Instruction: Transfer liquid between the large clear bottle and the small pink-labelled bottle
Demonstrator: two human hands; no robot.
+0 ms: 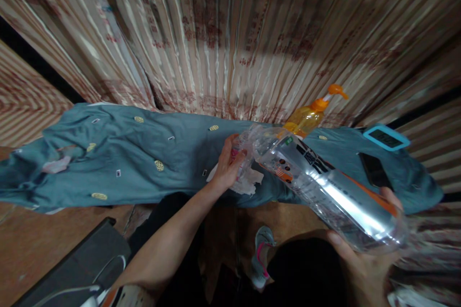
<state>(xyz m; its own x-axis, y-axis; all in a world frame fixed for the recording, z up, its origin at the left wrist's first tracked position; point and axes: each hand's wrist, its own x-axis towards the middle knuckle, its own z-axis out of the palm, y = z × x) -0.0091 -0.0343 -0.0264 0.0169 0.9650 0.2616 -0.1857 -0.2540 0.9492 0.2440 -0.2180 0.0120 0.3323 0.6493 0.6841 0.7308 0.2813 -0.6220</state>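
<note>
My right hand [367, 259] is closed around the base of a large clear plastic bottle [324, 182] with a silver and orange label. The bottle lies tilted in the air, its neck end pointing left and slightly up. My left hand [230, 160] grips a small clear plastic container [247, 153] with a pink mark, right at the bottle's neck end. Whether the two touch, I cannot tell. Below my left hand, crumpled white tissue [248, 186] lies on the teal cloth [187, 153].
Behind the large bottle stands an orange pump bottle [304, 119]. To the right are a blue-framed digital clock [387, 139] and a black phone [373, 169]. Pleated curtains [216, 33] hang behind the cloth-covered surface. A dark box-like surface [86, 254] with white cables sits lower left.
</note>
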